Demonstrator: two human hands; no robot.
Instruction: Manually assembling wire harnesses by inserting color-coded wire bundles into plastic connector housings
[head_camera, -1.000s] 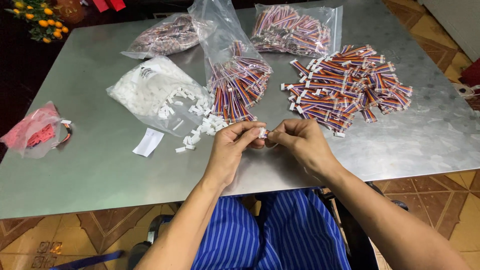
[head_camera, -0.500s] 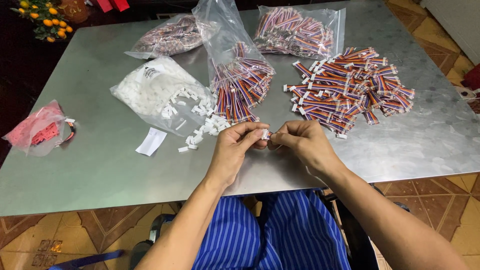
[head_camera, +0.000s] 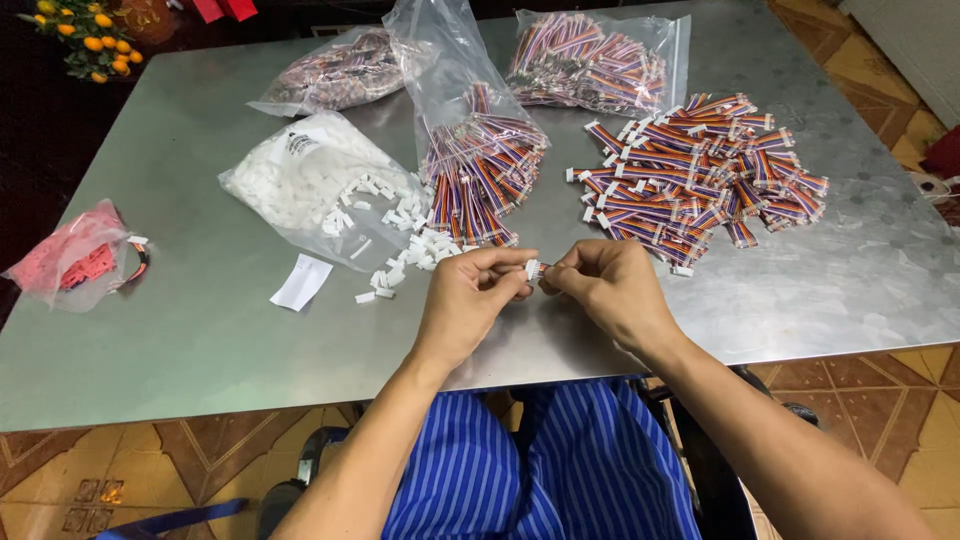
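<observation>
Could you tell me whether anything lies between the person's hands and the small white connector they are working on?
Nothing visible does. The left hand and the right hand both already pinch the small white connector at their fingertips, above the near edge of the metal table. The loose white connectors and the pile of striped wire pieces lie farther back.

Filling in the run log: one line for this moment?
left hand | pinches small white connector | right hand | pinches same connector | above metal table

Both hands meet at counter (head_camera: 200, 340) near edge: left hand (head_camera: 465, 305) and right hand (head_camera: 610, 290) pinch small white connector (head_camera: 533, 268); loose striped wire bundles (head_camera: 700, 175) toward right edge, white-connector bag (head_camera: 300, 185) left of centre
</observation>
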